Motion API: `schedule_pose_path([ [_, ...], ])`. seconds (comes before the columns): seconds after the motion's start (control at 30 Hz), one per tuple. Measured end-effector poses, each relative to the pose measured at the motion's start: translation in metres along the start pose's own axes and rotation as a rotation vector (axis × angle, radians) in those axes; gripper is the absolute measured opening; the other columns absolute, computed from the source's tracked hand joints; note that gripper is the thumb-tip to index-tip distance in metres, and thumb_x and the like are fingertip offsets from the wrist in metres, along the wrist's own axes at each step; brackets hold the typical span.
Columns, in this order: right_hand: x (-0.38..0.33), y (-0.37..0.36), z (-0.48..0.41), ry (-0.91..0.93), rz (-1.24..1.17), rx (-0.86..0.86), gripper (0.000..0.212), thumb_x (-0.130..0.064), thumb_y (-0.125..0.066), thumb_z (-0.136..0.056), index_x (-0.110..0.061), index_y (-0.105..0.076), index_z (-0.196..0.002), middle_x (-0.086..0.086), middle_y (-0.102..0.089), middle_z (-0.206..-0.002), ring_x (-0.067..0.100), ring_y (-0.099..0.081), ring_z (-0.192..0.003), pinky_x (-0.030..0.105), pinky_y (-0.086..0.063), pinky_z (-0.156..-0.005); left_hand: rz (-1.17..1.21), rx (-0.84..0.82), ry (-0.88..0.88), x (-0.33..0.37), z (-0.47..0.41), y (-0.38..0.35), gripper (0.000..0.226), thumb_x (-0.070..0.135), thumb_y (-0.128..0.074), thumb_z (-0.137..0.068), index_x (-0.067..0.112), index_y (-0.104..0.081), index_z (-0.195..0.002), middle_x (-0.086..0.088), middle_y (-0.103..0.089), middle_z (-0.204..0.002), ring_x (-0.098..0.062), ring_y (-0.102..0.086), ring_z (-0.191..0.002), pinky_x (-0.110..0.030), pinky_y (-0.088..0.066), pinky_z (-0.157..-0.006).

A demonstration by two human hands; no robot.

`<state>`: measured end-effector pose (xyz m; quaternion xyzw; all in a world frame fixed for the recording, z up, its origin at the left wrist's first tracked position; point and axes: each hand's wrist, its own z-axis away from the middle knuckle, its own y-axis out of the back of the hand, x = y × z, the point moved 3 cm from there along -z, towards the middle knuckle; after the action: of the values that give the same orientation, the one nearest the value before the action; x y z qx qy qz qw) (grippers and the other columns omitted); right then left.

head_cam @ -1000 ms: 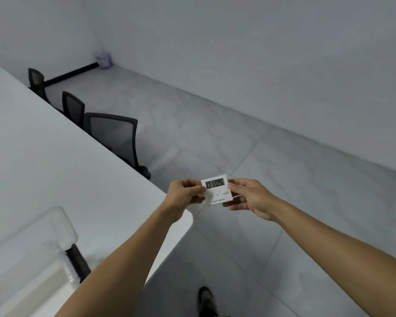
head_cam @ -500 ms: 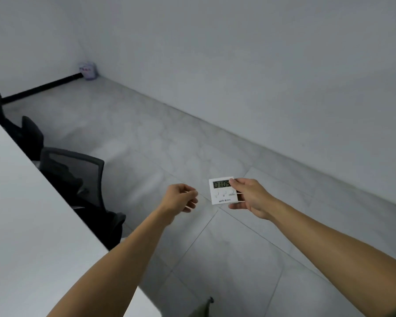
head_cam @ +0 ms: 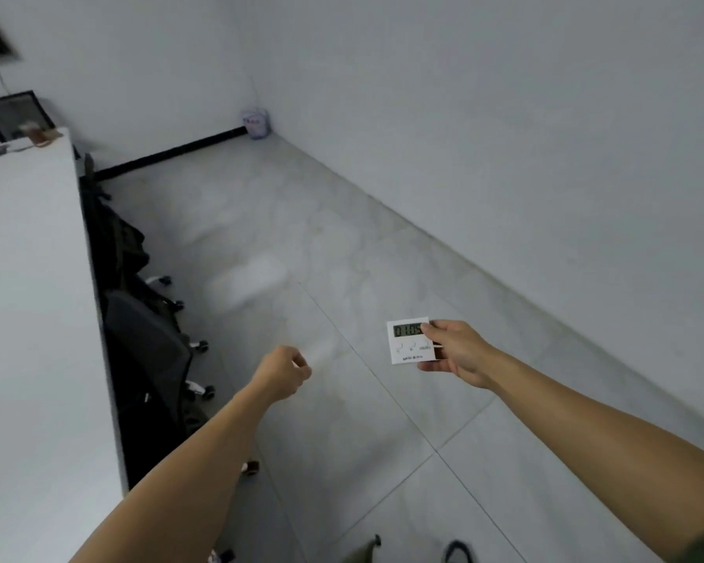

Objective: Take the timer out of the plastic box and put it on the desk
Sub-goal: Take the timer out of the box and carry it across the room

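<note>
We note a small, flat, square white plastic timer [head_cam: 409,340] with a dark rectangular display near its top edge showing greenish digits that read roughly 01:05, the last digit partly covered by a thumb. Below the display sit three pale round buttons, and a line of dark print runs along the bottom edge, too small for us to read. The right hand [head_cam: 454,351] pinches the timer by its right edge, holding it in the air above the grey tiled floor [head_cam: 342,258], well apart from the long white desk [head_cam: 29,319] at left. The left hand [head_cam: 283,373] is loosely curled and holds nothing.
</note>
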<state>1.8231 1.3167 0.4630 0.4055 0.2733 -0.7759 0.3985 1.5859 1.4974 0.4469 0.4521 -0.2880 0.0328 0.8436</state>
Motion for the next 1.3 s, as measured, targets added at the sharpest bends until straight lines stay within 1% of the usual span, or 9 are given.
schedule_pose_path([
  [0.07,-0.032,0.005,-0.040,0.012,0.039,-0.032,0.026,-0.018,-0.048,-0.101,-0.002,-0.061,-0.117,0.017,-0.068,-0.105,0.028,-0.066,-0.092,0.035,-0.058,-0.066,-0.051,0.009,0.020,0.010,-0.024,0.008,0.015,0.028,-0.062,-0.090,0.014,-0.064,-0.094,-0.011,-0.070,-0.093,-0.028,-0.069,-0.083,-0.035,-0.056,-0.075],
  [0.2,-0.086,0.001,-0.118,0.028,0.099,-0.085,0.023,-0.019,-0.047,-0.102,-0.005,-0.063,-0.110,0.014,-0.067,-0.101,0.027,-0.065,-0.090,0.037,-0.058,-0.068,-0.123,0.014,0.057,0.026,-0.064,0.030,0.017,0.029,-0.061,-0.090,0.014,-0.065,-0.098,-0.011,-0.070,-0.098,-0.029,-0.065,-0.094,-0.035,-0.052,-0.081],
  [0.37,-0.143,-0.037,-0.246,0.020,0.159,-0.156,0.023,-0.021,-0.046,-0.102,-0.007,-0.063,-0.108,0.013,-0.066,-0.100,0.027,-0.065,-0.090,0.037,-0.058,-0.067,-0.134,0.100,0.120,0.024,-0.154,0.075,0.021,0.027,-0.061,-0.089,0.013,-0.067,-0.102,-0.011,-0.069,-0.105,-0.030,-0.062,-0.102,-0.037,-0.051,-0.084],
  [0.5,-0.174,-0.069,-0.327,0.018,0.155,-0.175,0.023,-0.023,-0.044,-0.103,-0.009,-0.063,-0.100,0.013,-0.066,-0.098,0.026,-0.065,-0.085,0.037,-0.057,-0.064,-0.158,0.103,0.125,0.016,-0.225,0.108,0.022,0.030,-0.061,-0.088,0.014,-0.067,-0.102,-0.010,-0.070,-0.106,-0.030,-0.063,-0.102,-0.036,-0.052,-0.084],
  [0.67,-0.239,-0.122,-0.440,0.010,0.166,-0.181,0.028,-0.026,-0.043,-0.103,-0.005,-0.061,-0.109,0.015,-0.066,-0.098,0.026,-0.065,-0.084,0.038,-0.057,-0.065,-0.216,0.110,0.161,0.010,-0.339,0.189,0.025,0.029,-0.057,-0.091,0.013,-0.065,-0.109,-0.007,-0.067,-0.112,-0.029,-0.061,-0.105,-0.034,-0.048,-0.080],
  [0.87,-0.328,-0.171,-0.560,0.020,0.163,-0.161,0.033,-0.029,-0.042,-0.103,-0.003,-0.060,-0.113,0.017,-0.064,-0.100,0.026,-0.064,-0.082,0.036,-0.058,-0.060,-0.230,0.131,0.151,0.027,-0.472,0.283,0.025,0.030,-0.058,-0.089,0.016,-0.064,-0.108,-0.009,-0.067,-0.112,-0.029,-0.063,-0.101,-0.036,-0.052,-0.083],
  [1.0,-0.370,-0.196,-0.657,0.014,0.179,-0.160,0.034,-0.029,-0.042,-0.103,-0.002,-0.060,-0.114,0.018,-0.064,-0.102,0.027,-0.064,-0.083,0.036,-0.057,-0.060,-0.264,0.145,0.136,0.036,-0.560,0.327,0.027,0.030,-0.058,-0.090,0.014,-0.062,-0.112,-0.009,-0.065,-0.114,-0.030,-0.061,-0.105,-0.036,-0.049,-0.084],
  [1.2,-0.446,-0.253,-0.819,0.000,0.205,-0.231,0.030,-0.028,-0.042,-0.103,-0.004,-0.061,-0.107,0.017,-0.064,-0.097,0.027,-0.064,-0.080,0.037,-0.057,-0.061,-0.260,0.163,0.200,0.039,-0.712,0.395,0.028,0.030,-0.057,-0.090,0.015,-0.062,-0.114,-0.009,-0.065,-0.118,-0.030,-0.060,-0.108,-0.035,-0.047,-0.085],
  [1.3,-0.501,-0.290,-0.892,-0.004,0.240,-0.279,0.030,-0.027,-0.042,-0.103,-0.004,-0.060,-0.109,0.016,-0.064,-0.095,0.027,-0.063,-0.079,0.038,-0.058,-0.064,-0.240,0.191,0.263,0.042,-0.777,0.441,0.029,0.030,-0.056,-0.091,0.015,-0.062,-0.115,-0.008,-0.064,-0.119,-0.029,-0.059,-0.110,-0.034,-0.047,-0.084],
])
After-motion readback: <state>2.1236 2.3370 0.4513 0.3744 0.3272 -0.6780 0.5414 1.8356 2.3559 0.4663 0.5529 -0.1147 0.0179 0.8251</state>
